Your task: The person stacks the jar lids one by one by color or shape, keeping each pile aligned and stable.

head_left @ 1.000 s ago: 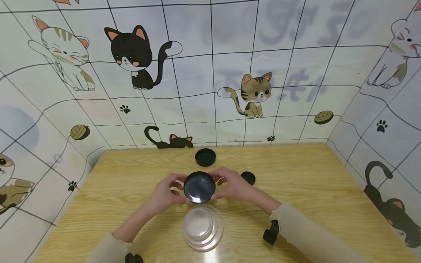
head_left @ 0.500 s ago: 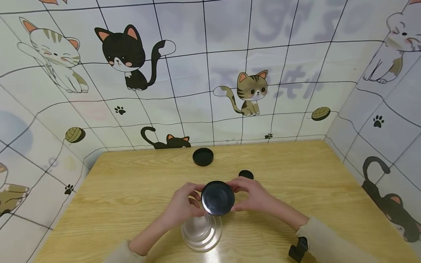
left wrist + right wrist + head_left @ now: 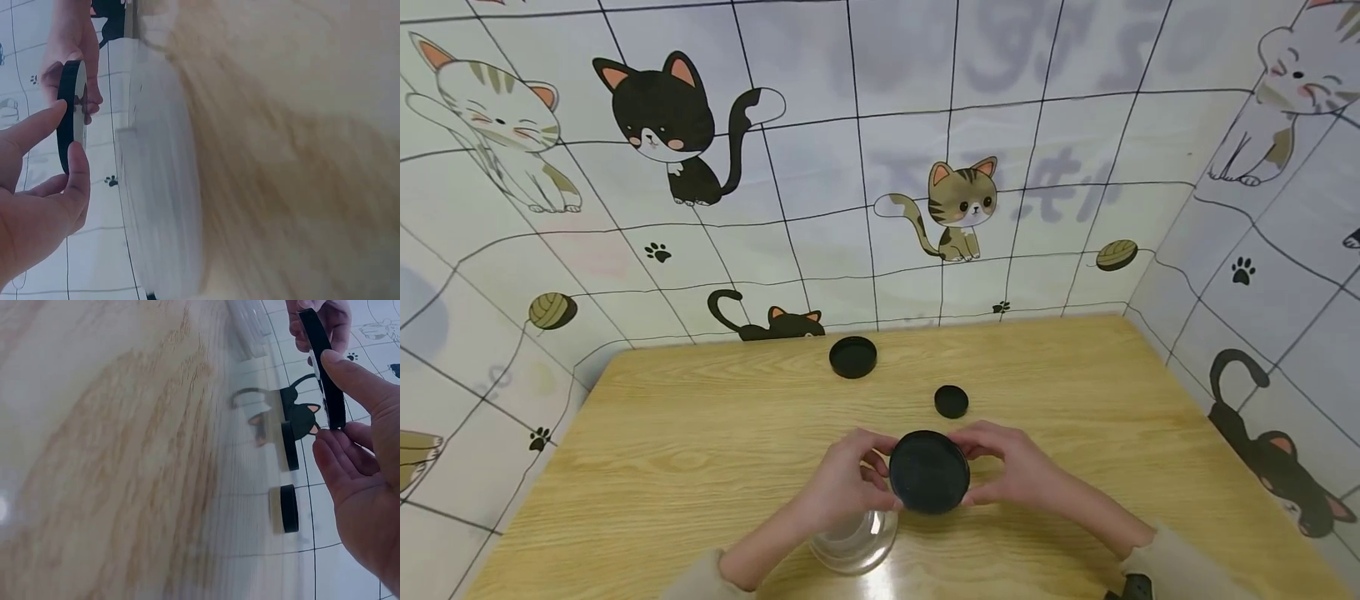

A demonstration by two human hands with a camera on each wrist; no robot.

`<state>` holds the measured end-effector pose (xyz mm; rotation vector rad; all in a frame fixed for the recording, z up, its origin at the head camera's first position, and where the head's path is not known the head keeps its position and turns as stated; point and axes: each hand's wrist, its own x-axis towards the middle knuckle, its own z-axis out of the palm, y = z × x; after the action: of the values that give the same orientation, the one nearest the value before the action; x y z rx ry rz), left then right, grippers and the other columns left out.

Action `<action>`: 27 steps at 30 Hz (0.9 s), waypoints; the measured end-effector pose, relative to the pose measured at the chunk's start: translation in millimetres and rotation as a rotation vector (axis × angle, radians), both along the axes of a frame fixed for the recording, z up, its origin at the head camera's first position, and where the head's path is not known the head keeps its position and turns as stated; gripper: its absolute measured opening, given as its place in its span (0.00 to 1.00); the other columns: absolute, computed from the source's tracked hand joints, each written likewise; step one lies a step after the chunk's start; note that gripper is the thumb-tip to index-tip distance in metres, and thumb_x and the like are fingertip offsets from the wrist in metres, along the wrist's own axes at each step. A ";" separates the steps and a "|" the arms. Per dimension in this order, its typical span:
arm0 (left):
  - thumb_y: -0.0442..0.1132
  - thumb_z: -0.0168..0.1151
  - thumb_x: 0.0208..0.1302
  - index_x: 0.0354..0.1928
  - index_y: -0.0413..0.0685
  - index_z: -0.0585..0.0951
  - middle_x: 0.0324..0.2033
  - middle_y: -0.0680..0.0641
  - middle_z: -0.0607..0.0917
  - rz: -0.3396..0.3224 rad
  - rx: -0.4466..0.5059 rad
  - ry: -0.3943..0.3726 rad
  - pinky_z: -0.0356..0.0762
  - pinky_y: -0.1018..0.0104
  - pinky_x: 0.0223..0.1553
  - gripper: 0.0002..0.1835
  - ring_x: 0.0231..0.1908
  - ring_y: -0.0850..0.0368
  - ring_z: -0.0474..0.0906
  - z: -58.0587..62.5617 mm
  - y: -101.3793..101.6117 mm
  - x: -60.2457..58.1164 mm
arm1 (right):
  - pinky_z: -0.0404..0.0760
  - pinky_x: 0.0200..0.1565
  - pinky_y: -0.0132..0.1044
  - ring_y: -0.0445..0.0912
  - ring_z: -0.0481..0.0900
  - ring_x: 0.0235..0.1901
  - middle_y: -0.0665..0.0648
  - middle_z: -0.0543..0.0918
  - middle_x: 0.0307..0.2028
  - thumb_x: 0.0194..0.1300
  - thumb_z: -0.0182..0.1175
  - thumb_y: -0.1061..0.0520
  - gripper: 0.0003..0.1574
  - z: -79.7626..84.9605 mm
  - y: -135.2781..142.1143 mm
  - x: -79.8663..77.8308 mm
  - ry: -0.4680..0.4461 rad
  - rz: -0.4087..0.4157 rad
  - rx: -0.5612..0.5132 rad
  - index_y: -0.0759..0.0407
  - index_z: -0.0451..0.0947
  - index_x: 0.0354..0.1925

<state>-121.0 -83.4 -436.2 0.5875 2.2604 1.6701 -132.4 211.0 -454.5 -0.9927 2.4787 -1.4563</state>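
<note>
Both hands hold one round black lid (image 3: 929, 472) above the table, to the right of a stack of clear jars. My left hand (image 3: 847, 482) pinches its left rim between thumb and fingers. On the opposite rim, my right hand (image 3: 1021, 471) grips it the same way. The wrist views show the lid (image 3: 65, 119) edge-on, with a pale underside. The clear jars (image 3: 854, 553) stand on the wood below my left hand, which partly hides them. In the left wrist view, the ribbed clear wall of a jar (image 3: 159, 206) is close by.
A black lid (image 3: 853, 357) lies near the table's back edge, and a smaller black lid (image 3: 951, 402) lies in front of it to the right. Cat-print cloth walls (image 3: 820, 250) enclose the wooden table (image 3: 700, 433) at the back and sides.
Both hands have carried the black lid to the right and toward the person, from behind the clear jars to beside them. The head view has shifted slightly.
</note>
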 end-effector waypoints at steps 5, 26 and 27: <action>0.21 0.81 0.42 0.58 0.34 0.81 0.43 0.45 0.78 -0.012 -0.007 0.002 0.85 0.67 0.40 0.35 0.36 0.54 0.81 -4.7 11.8 3.6 | 0.82 0.54 0.39 0.42 0.82 0.48 0.55 0.82 0.54 0.49 0.83 0.51 0.45 0.7 10.5 5.9 0.000 -0.012 0.032 0.62 0.78 0.63; 0.21 0.79 0.45 0.60 0.28 0.77 0.46 0.46 0.76 -0.024 -0.145 0.032 0.80 0.74 0.39 0.36 0.36 0.65 0.77 -18.0 49.4 21.9 | 0.82 0.47 0.36 0.38 0.80 0.46 0.54 0.82 0.55 0.51 0.82 0.48 0.45 -5.1 38.6 27.6 -0.067 -0.071 0.165 0.59 0.78 0.64; 0.22 0.79 0.44 0.59 0.28 0.77 0.45 0.46 0.76 -0.026 -0.155 0.041 0.80 0.74 0.39 0.36 0.36 0.65 0.77 -18.8 50.2 21.7 | 0.82 0.47 0.36 0.38 0.79 0.45 0.54 0.82 0.55 0.50 0.82 0.48 0.45 -5.7 38.7 27.8 -0.068 -0.074 0.170 0.59 0.78 0.63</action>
<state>-99.4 -33.2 -455.0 0.6172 2.3736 1.4666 -104.6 249.7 -460.2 -0.8149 2.5640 -1.2496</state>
